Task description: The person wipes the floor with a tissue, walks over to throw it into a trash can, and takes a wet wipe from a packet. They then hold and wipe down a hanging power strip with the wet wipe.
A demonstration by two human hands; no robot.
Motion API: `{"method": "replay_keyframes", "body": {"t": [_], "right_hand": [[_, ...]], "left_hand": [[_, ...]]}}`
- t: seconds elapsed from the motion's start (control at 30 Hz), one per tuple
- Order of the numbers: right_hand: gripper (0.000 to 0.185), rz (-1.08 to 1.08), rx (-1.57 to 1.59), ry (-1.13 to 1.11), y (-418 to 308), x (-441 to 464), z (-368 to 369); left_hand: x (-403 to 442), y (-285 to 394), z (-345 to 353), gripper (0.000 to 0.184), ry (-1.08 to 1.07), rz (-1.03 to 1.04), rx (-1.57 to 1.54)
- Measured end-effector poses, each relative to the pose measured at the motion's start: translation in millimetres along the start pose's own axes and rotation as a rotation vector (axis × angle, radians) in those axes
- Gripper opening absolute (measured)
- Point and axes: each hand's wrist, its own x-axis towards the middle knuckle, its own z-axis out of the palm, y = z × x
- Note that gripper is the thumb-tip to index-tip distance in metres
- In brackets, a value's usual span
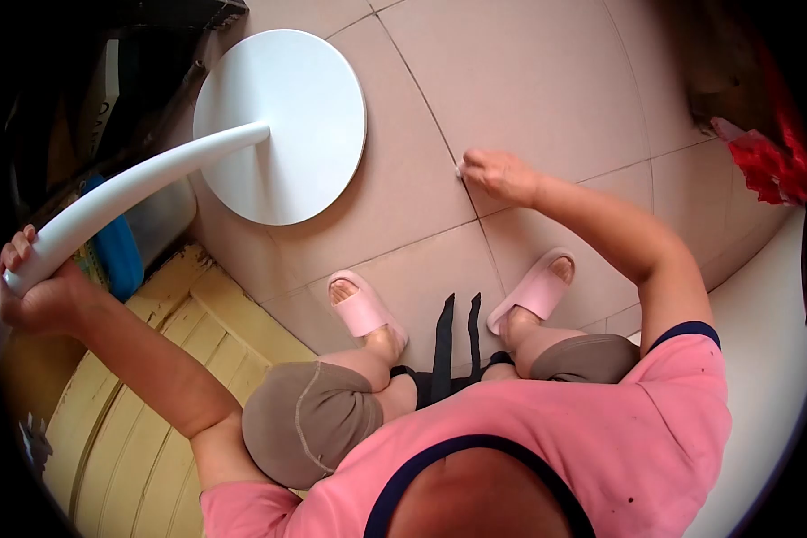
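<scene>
On the far left, my left hand [45,291] is wrapped round a thick white curved pole [134,184]. The pole runs down to a round white base [309,134] resting on the tiled floor. My right hand [502,177] is closed in a pinch above the floor, to the right of the base. A small whitish thing [460,169] shows at its fingertips, too small to name.
A yellow slatted wooden panel [166,377] lies at the lower left, near a blue object [115,247]. Dark items fill the upper left. Red plastic [767,166] hangs at the right. My feet in pink slippers [361,311] stand on the tiles [547,81].
</scene>
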Motion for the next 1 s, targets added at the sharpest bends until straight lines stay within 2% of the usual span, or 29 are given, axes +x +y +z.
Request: {"method": "replay_keyframes", "body": {"t": [0.07, 0.13, 0.17, 0.27, 0.33, 0.4, 0.47, 0.57, 0.63, 0.7, 0.8, 1.0], "right_hand": [[0.010, -0.192, -0.001, -0.075, -8.0, -13.3, 6.7], [0.010, -0.154, -0.006, -0.150, -12.9, -16.7, 11.7], [0.011, -0.120, -0.017, -0.222, -14.9, -16.2, 14.3], [0.012, -0.079, 0.076, -0.373, -26.9, -2.1, 17.9], [0.012, -0.052, 0.137, -0.342, -47.6, 21.8, 28.7], [0.012, -0.023, 0.212, -0.317, -62.5, 42.8, 44.9], [0.011, -0.071, 0.218, -0.221, -64.1, 56.7, 65.2], [0.012, -0.172, 0.106, -0.311, -75.7, 57.6, 69.6], [0.013, -0.217, 0.129, -0.283, -77.2, 41.4, 81.6], [0.013, -0.386, 0.011, -0.314, -78.7, 33.3, 88.4], [0.011, -0.395, 0.010, -0.322, -85.4, 36.8, 98.3], [0.011, -0.446, -0.001, -0.303, -87.0, 42.8, 104.4]], "left_hand": [[3.3, -0.9, -0.2, 0.013, -0.010, 0.008, 0.021], [0.5, -0.8, 0.3, 0.012, -0.012, 0.015, 0.041], [-3.0, -0.6, 0.7, 0.022, 0.005, 0.082, 0.185], [2.5, -5.0, -5.7, 0.039, -0.013, 0.164, 0.348], [-3.4, -1.6, 5.7, 0.046, 0.031, 0.141, 0.416], [-5.0, -5.3, 3.8, 0.051, 0.041, 0.103, 0.352], [-3.5, -8.8, 4.2, 0.056, 0.038, 0.067, 0.280], [1.7, -8.2, 1.4, 0.061, 0.053, 0.049, 0.197], [6.1, -5.6, 1.5, 0.073, -0.013, -0.026, 0.272], [19.0, -13.6, -9.0, 0.073, -0.049, -0.025, 0.166], [8.8, -8.0, -2.4, 0.072, -0.081, 0.017, 0.206], [-1.7, -3.4, 8.8, 0.050, -0.022, 0.030, 0.258]]}}
